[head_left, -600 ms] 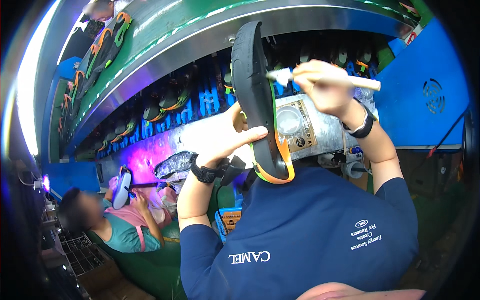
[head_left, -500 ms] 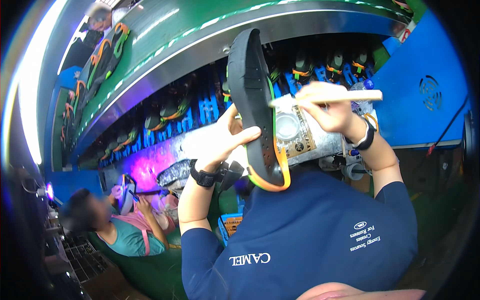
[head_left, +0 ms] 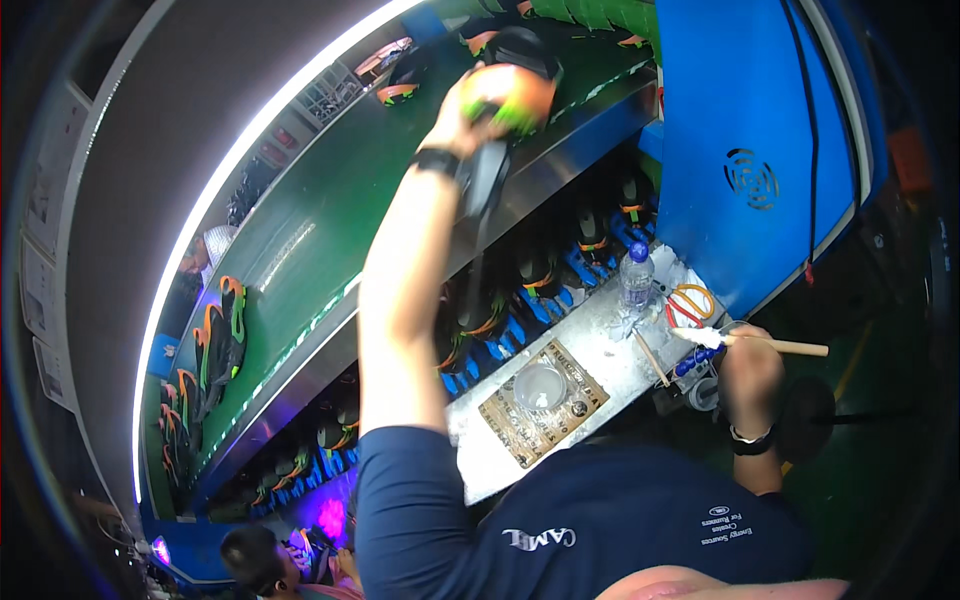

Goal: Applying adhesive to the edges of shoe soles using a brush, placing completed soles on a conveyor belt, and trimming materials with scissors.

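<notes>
My left hand (head_left: 456,128) reaches up over the green conveyor belt (head_left: 290,235) at the top. It is closed on a black shoe sole with an orange and green heel (head_left: 508,95), blurred by motion. Lower right, my right hand (head_left: 752,375) is closed round the wooden handle of a brush (head_left: 785,346). Its pale, white-coated bristles point left, above the end of the metal bench. A small clear bowl (head_left: 540,387) with whitish liquid stands on a brown printed board (head_left: 585,408), left of the brush.
The metal bench (head_left: 610,345) also bears a clear bottle with a blue cap (head_left: 636,275) and red and yellow rings (head_left: 690,303). Several shoe soles (head_left: 215,340) lie along the belt. A blue machine housing (head_left: 715,110) stands right. Another person (head_left: 255,560) sits lower left.
My left hand has carried the sole up from above the bench to the conveyor belt. My right hand has moved right and down with the brush, away from the sole. The view has swung round.
</notes>
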`<action>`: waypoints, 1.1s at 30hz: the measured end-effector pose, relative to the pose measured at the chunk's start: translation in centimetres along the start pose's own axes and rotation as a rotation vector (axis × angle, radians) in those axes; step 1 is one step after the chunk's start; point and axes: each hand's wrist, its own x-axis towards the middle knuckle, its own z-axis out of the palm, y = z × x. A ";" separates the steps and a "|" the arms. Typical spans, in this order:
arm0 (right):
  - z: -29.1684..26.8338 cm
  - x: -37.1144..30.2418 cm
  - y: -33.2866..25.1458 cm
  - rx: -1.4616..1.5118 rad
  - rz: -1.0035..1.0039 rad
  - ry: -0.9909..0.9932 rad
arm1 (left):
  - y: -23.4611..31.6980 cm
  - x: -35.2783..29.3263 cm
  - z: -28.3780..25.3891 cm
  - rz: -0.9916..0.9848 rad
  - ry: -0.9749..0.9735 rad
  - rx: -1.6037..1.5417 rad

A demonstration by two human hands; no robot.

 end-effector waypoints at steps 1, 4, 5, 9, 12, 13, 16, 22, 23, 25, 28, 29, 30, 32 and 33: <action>0.6 -0.7 -0.5 0.006 0.008 0.018 | 0.4 4.5 -1.7 -0.003 -0.198 -0.169; 0.1 -0.8 0.3 0.017 -0.003 0.065 | -0.1 4.7 -0.5 -0.089 -0.004 0.105; -0.1 -0.6 0.8 0.008 0.008 0.068 | -0.4 3.5 -1.4 -0.092 -0.082 0.206; 1.1 0.6 2.8 0.018 0.058 0.004 | -0.2 -8.3 -8.7 0.036 -0.048 0.468; 3.6 2.6 4.5 0.086 0.083 -0.080 | 1.9 -17.0 -17.1 0.081 0.365 0.592; 4.8 3.2 4.6 0.085 0.076 -0.135 | 2.6 -19.5 -20.5 0.093 0.565 0.633; 8.6 4.3 4.8 0.115 0.068 -0.285 | 4.3 -28.1 -32.0 0.009 1.065 0.602; 13.5 2.4 5.4 0.117 0.081 -0.362 | 5.5 -35.9 -44.7 -0.111 1.486 0.404; 13.7 1.7 5.1 0.125 0.096 -0.347 | 5.7 -35.6 -45.8 -0.142 1.499 0.396; 14.4 0.2 4.7 0.093 0.071 -0.327 | 5.8 -34.7 -49.0 -0.200 1.471 0.446; 14.3 -1.9 5.7 0.058 0.080 -0.272 | 6.0 -33.5 -51.9 -0.280 1.338 0.389; 14.8 -2.4 5.7 0.064 0.090 -0.258 | 6.2 -33.6 -52.5 -0.208 1.288 0.326; 14.8 -3.4 5.8 0.060 0.109 -0.220 | 6.7 -32.6 -50.8 -0.154 1.216 0.274; 15.6 -4.9 6.3 0.001 0.103 -0.191 | 7.1 -32.5 -47.3 0.123 1.059 0.337; 16.3 -5.3 6.3 0.001 0.112 -0.218 | 7.2 -33.2 -47.2 0.178 1.049 0.621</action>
